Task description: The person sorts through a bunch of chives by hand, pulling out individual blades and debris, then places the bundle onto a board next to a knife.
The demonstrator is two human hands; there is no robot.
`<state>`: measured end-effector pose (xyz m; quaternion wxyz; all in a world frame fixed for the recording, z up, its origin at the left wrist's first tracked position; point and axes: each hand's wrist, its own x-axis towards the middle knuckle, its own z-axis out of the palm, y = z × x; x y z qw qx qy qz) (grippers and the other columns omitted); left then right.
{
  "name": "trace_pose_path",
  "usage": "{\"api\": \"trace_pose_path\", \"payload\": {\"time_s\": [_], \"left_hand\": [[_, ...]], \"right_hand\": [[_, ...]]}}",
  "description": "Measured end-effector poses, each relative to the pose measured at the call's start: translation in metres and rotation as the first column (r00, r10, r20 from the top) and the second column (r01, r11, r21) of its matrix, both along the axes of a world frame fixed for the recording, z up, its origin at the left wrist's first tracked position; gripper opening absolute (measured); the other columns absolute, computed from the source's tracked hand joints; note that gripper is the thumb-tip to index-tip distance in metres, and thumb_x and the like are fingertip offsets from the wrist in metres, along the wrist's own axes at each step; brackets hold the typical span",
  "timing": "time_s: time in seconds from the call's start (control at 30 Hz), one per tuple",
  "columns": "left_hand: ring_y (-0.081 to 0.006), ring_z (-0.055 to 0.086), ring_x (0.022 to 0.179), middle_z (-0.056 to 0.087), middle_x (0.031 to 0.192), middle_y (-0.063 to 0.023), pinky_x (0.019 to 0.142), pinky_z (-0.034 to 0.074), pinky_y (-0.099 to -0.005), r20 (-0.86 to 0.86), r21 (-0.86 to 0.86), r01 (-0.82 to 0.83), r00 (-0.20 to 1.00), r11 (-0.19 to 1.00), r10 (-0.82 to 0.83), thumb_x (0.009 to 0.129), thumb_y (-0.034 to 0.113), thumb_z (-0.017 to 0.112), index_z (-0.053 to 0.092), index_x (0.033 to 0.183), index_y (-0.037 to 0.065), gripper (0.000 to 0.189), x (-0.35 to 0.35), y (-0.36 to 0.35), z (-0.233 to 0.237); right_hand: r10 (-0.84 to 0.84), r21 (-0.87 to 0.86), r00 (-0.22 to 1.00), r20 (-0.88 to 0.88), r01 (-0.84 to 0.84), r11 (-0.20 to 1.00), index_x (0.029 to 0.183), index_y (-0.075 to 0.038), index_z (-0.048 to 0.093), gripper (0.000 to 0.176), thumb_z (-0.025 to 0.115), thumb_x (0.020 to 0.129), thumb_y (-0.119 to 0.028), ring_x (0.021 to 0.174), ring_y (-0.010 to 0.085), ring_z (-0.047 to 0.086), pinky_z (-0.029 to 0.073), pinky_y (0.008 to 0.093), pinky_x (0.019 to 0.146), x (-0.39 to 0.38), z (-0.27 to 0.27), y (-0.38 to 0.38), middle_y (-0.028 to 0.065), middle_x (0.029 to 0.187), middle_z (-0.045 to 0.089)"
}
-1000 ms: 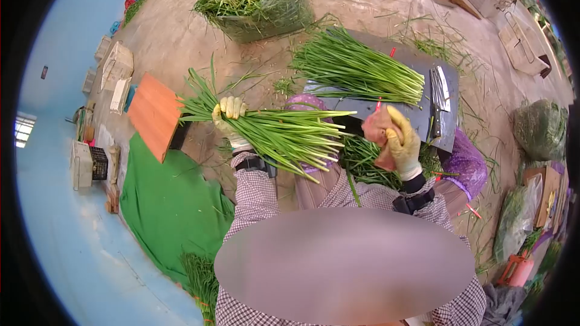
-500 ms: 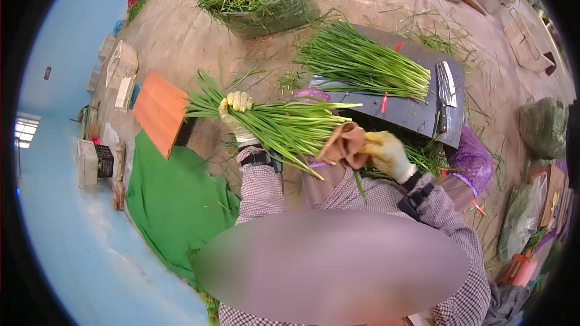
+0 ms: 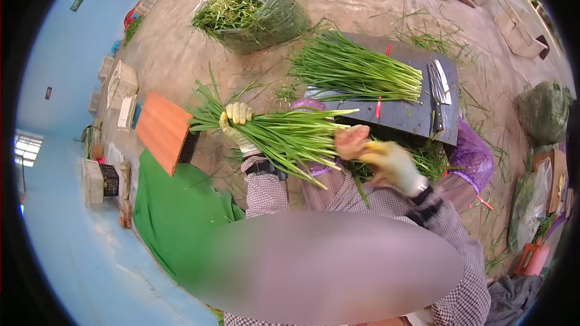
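My left hand (image 3: 239, 118), in a pale work glove, is closed round the leafy end of a bunch of garlic chives (image 3: 287, 139). The stalks point right, their pale ends fanned out above my lap. In my gloved right hand (image 3: 397, 166), blurred by motion, is a pinkish-brown cloth (image 3: 351, 142) at the stalk ends. Beyond my hands, a larger pile of chives (image 3: 362, 69) lies on a dark board (image 3: 417, 124). Two knives, one with a black handle (image 3: 438, 122), rest at the board's right side, and red strips (image 3: 379, 107) lie by the pile.
An orange-brown board (image 3: 162, 127) stands at the left, above a green cloth (image 3: 172, 217). A clear bag of trimmings (image 3: 260, 24) sits on the floor at the back. Stuffed bags (image 3: 544, 111) and crates (image 3: 513, 27) line the right side.
My right hand and the cloth have shifted slightly right and are more blurred; the cloth looks more bunched. My left hand keeps its hold on the chives. The whole view has tilted a little.
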<state>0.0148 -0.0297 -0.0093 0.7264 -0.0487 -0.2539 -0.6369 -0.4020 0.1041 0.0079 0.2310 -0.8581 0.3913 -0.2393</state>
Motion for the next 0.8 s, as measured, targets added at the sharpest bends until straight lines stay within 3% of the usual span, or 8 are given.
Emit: {"api": "trace_pose_path", "payload": {"time_s": [0.07,0.17,0.23,0.33,0.47,0.6,0.73,0.8], "left_hand": [[-0.0073,0.038,0.057,0.039,0.063,0.0063,0.058,0.034,-0.0256,-0.009,-0.017,-0.004,1.0,1.0,0.004,0.097,0.022,0.054,0.043,0.073,0.016,0.027,-0.003,0.001,0.007],[-0.0065,0.04,0.057,0.042,0.063,0.0069,0.057,0.035,-0.0238,-0.037,-0.027,0.015,0.999,1.0,-0.016,0.097,0.02,0.055,0.043,0.073,0.016,0.027,-0.007,-0.001,0.016],[-0.0063,0.042,0.057,0.043,0.064,0.0071,0.056,0.036,-0.023,-0.084,-0.049,0.057,0.995,0.997,-0.061,0.096,0.018,0.057,0.043,0.074,0.016,0.026,-0.019,-0.004,0.025],[-0.0068,0.042,0.057,0.043,0.063,0.0071,0.056,0.036,-0.0233,-0.127,-0.098,0.118,0.983,0.988,-0.13,0.096,0.018,0.058,0.043,0.075,0.016,0.026,-0.028,-0.009,0.034],[-0.0083,0.042,0.058,0.047,0.065,0.0058,0.057,0.037,-0.0256,-0.086,-0.136,0.194,0.975,0.972,-0.206,0.098,0.02,0.057,0.048,0.079,0.014,0.022,-0.049,-0.011,0.053],[-0.0099,0.043,0.057,0.05,0.064,0.0031,0.055,0.037,-0.0288,-0.031,-0.188,0.322,0.942,0.928,-0.333,0.098,0.026,0.058,0.051,0.08,0.012,0.023,-0.072,-0.018,0.057],[-0.0112,0.045,0.058,0.051,0.062,0.0031,0.054,0.037,-0.0285,0.067,-0.066,0.284,0.958,0.957,-0.28,0.095,0.031,0.059,0.052,0.078,0.013,0.026,-0.089,-0.003,0.07],[-0.0125,0.045,0.058,0.052,0.063,0.0016,0.054,0.037,-0.0286,0.111,-0.079,0.296,0.952,0.952,-0.286,0.095,0.031,0.059,0.053,0.079,0.012,0.025,-0.094,0.0,0.072]], "right_hand": [[-0.359,-0.107,0.929,-0.085,0.35,0.931,0.117,-0.012,0.069,0.059,0.084,0.06,-0.008,0.107,0.0311,0.065,0.052,0.0403,0.093,-0.04,0.063,0.026,0.0072,0.12,0.067],[-0.645,-0.074,0.761,-0.078,0.64,0.764,0.116,-0.011,0.07,0.053,0.081,0.065,-0.007,0.106,0.0304,0.065,0.052,0.0389,0.09,-0.121,0.112,0.08,0.0091,0.118,0.067],[-0.736,0.025,0.622,-0.268,0.768,0.64,0.116,-0.011,0.07,0.049,0.079,0.068,-0.006,0.105,0.03,0.065,0.052,0.038,0.088,-0.178,0.112,0.119,0.0103,0.118,0.067],[-0.626,0.062,0.428,-0.652,0.853,0.519,0.116,-0.011,0.071,0.044,0.076,0.073,-0.005,0.103,0.0293,0.064,0.053,0.0366,0.086,-0.212,0.106,0.145,0.0122,0.116,0.067],[-0.742,0.111,0.666,-0.079,0.745,0.657,0.116,-0.01,0.073,0.037,0.073,0.08,-0.004,0.101,0.0284,0.064,0.053,0.0347,0.082,-0.133,0.124,0.099,0.0146,0.115,0.067],[-0.387,-0.256,0.912,0.132,0.409,0.876,0.109,-0.013,0.073,0.025,0.07,0.085,-0.006,0.086,0.0274,0.065,0.052,0.0379,0.077,-0.005,0.124,0.006,0.0079,0.093,0.067],[-0.09,-0.18,0.905,0.415,0.179,0.967,0.106,-0.007,0.069,0.019,0.07,0.09,-0.016,0.085,0.0289,0.062,0.051,0.0369,0.075,0.079,0.103,-0.064,0.0106,0.093,0.063],[-0.186,0.23,0.864,0.468,0.084,0.97,0.104,-0.005,0.067,0.022,0.071,0.09,-0.021,0.087,0.0293,0.062,0.05,0.0383,0.077,0.108,0.095,-0.073,0.0122,0.094,0.063]]}}
